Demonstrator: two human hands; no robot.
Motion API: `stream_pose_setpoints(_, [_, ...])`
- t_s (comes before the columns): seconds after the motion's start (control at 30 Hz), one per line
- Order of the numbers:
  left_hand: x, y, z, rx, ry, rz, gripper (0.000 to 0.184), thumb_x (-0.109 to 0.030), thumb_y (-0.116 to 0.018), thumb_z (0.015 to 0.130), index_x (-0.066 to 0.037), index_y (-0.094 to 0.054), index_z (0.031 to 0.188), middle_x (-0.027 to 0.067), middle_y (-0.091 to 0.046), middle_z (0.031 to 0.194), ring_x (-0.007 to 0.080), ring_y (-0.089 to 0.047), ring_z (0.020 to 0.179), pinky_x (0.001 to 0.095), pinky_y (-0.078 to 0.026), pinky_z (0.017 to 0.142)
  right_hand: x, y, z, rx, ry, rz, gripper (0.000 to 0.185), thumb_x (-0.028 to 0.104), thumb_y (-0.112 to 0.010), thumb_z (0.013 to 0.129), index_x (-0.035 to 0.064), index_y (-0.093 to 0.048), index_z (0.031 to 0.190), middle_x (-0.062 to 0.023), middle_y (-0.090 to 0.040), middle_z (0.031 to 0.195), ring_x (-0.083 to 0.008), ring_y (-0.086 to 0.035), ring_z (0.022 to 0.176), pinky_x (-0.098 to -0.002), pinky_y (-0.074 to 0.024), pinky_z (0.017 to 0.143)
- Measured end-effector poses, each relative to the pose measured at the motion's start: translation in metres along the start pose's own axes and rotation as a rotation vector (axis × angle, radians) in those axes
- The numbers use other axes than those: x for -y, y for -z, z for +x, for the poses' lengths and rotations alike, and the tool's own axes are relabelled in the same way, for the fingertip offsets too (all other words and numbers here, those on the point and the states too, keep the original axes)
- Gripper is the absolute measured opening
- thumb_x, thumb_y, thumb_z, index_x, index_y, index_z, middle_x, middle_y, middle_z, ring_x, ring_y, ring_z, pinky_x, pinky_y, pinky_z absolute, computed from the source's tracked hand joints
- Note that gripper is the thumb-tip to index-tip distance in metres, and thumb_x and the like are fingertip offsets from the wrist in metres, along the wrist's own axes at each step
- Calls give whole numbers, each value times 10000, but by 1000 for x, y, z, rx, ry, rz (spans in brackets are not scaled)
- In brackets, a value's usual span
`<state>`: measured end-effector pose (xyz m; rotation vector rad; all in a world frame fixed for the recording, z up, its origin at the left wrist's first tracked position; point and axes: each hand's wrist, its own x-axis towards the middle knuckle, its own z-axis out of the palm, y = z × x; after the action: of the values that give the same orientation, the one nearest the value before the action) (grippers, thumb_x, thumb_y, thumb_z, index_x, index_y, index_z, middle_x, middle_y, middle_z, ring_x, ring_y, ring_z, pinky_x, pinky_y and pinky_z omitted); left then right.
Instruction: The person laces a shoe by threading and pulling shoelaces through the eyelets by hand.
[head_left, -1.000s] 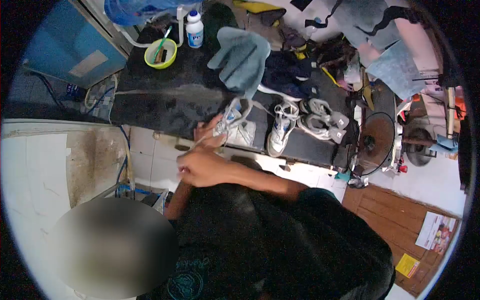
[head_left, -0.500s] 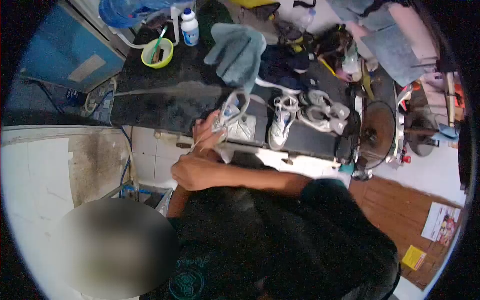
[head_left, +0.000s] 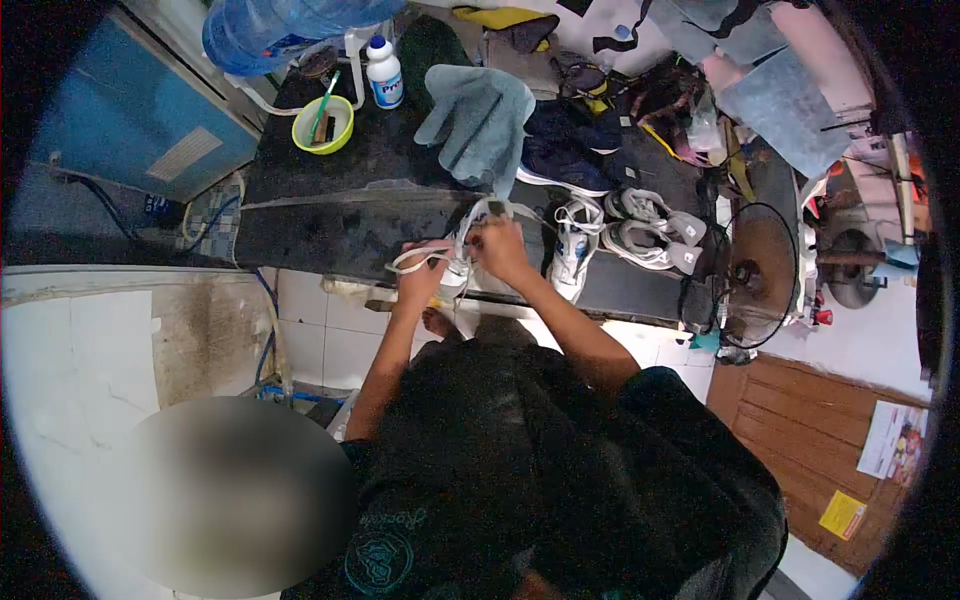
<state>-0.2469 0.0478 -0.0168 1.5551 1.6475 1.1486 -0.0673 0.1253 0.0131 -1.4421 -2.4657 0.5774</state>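
A white sneaker [head_left: 457, 270] stands near the front edge of the black table, partly covered by my hands. My left hand [head_left: 420, 276] is closed at its left side, with a looped white shoelace [head_left: 408, 262] running out of the fingers. My right hand [head_left: 500, 248] is over the right side of the sneaker's opening, fingers curled at the laces. What is between its fingertips is hidden. Just to the right stands a second white sneaker [head_left: 573, 250], also laced.
Grey shoes [head_left: 645, 240] stand farther right, with dark blue shoes [head_left: 565, 160] behind. A grey cloth [head_left: 478, 120] lies beyond my hands. At the back left are a yellow-green bowl [head_left: 340, 133] holding brushes and a white bottle [head_left: 384, 75]. A round fan [head_left: 758, 270] stands right.
My right hand was crossed over my left forearm, near a stretched lace; it has moved back up and right to the sneaker. My left hand stays beside the shoe, now with a lace loop.
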Motion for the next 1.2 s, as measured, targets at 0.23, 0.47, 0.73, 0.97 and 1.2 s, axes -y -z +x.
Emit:
stream_pose_setpoints(0.23, [13,-12,6,-18,-51,27,153,2,-676,795,-40,-727,933,143,-712,982,359,-664,908,451,-509,823,9,-19,-6,-144,-36,-32,168,212,-810,648,208,-768,810,-11,-594,1061,-250,-488,1111,-456,-320,901])
stream_pose_setpoints(0.47, [23,-35,-4,-148,-32,59,228,23,-580,813,-26,-642,1027,195,-654,1023,424,-618,925,498,-491,822,-3,-37,-10,-277,51,39,147,213,-806,665,177,-756,798,-16,-583,1093,-265,-484,1125,-472,-317,920])
stream_pose_setpoints(0.73, [16,-40,-6,-186,-25,83,216,-18,-567,849,-41,-610,1059,200,-638,980,438,-614,914,511,-477,790,2,-32,-9,-277,36,53,148,203,-803,687,176,-768,828,0,-603,1078,-259,-501,1102,-455,-314,910])
stream_pose_setpoints(0.97, [6,-34,-2,-158,11,125,164,-109,-583,921,-43,-619,1066,195,-650,1010,423,-631,922,486,-497,786,0,-35,-8,-265,72,84,163,182,-803,690,160,-774,849,18,-630,1045,-251,-503,1100,-452,-307,915])
stream_pose_setpoints(1.2, [7,-33,-2,-116,114,140,184,-190,-588,977,-43,-615,1084,175,-665,1023,375,-657,943,467,-511,801,2,-28,-7,-202,48,104,137,188,-797,701,149,-770,829,20,-655,1048,-263,-518,1115,-462,-294,934])
